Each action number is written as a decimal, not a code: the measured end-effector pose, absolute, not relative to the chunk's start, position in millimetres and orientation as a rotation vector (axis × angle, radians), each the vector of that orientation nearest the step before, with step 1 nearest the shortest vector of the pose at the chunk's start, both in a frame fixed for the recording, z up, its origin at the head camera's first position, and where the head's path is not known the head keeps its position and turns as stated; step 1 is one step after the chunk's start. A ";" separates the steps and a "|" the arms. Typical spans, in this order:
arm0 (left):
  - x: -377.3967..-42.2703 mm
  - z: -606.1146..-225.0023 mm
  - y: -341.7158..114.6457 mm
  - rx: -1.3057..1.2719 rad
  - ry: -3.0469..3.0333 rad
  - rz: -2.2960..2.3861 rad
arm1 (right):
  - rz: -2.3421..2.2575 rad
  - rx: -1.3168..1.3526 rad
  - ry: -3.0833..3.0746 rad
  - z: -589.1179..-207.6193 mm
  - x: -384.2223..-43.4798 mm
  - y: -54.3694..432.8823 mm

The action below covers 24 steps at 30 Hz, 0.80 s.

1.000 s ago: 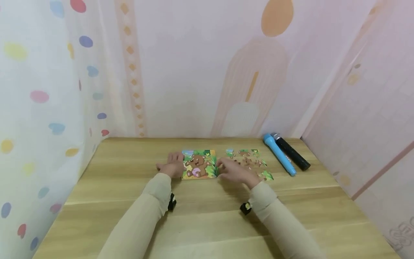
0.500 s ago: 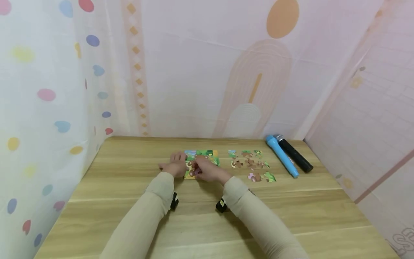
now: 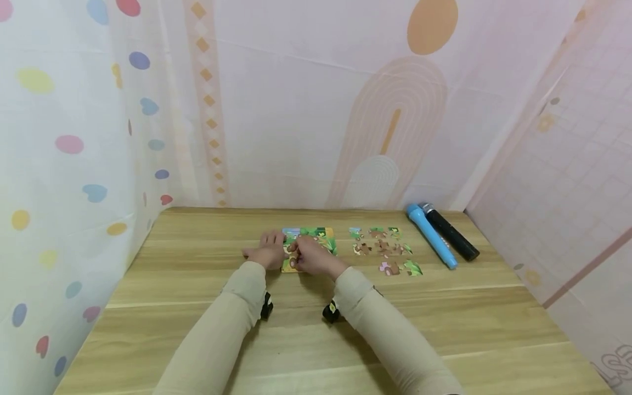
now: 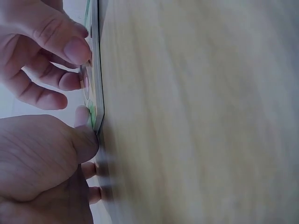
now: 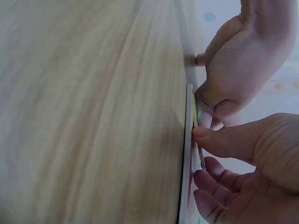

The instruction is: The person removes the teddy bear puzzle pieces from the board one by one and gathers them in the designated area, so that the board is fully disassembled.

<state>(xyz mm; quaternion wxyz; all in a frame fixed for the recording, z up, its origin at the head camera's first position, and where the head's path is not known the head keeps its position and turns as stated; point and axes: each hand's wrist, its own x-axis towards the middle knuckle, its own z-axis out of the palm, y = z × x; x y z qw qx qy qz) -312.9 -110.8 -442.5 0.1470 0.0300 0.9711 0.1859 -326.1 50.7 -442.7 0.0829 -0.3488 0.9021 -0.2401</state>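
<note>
A flat puzzle board [image 3: 323, 232] with a colourful bear picture lies on the wooden table, its thin edge [image 5: 188, 112] seen side-on in the right wrist view. Along its left side rests my left hand [image 3: 268, 253], fingers spread, the thumb [image 4: 86, 142] right at the board's corner. My right hand [image 3: 316, 257] is over the board and covers much of the picture. Between its thumb and fingers it pinches a thin puzzle piece [image 5: 201, 151], tilted close against the board's surface; the printed side is mostly hidden.
Several loose puzzle pieces [image 3: 390, 269] lie in rough rows right of the board. Farther right are a blue microphone-shaped stick [image 3: 432, 236] and a black microphone [image 3: 453, 236], side by side. A patterned curtain [image 3: 276, 120] hangs behind the table [image 3: 197, 285].
My right hand has moved left from the board's right edge to over its middle, uncovering loose pieces on the right. My left hand stays beside the board.
</note>
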 end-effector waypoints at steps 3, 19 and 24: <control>-311.5 -441.0 -111.4 0.091 2.789 0.525 | -0.769 -0.986 2.647 -440.7 -325.1 50.2; -308.9 -438.2 -112.1 0.060 2.751 0.566 | -0.892 -0.853 2.645 -428.2 -318.0 91.7; -310.1 -438.8 -112.5 0.060 2.748 0.558 | -0.901 -0.846 2.669 -428.4 -315.9 116.5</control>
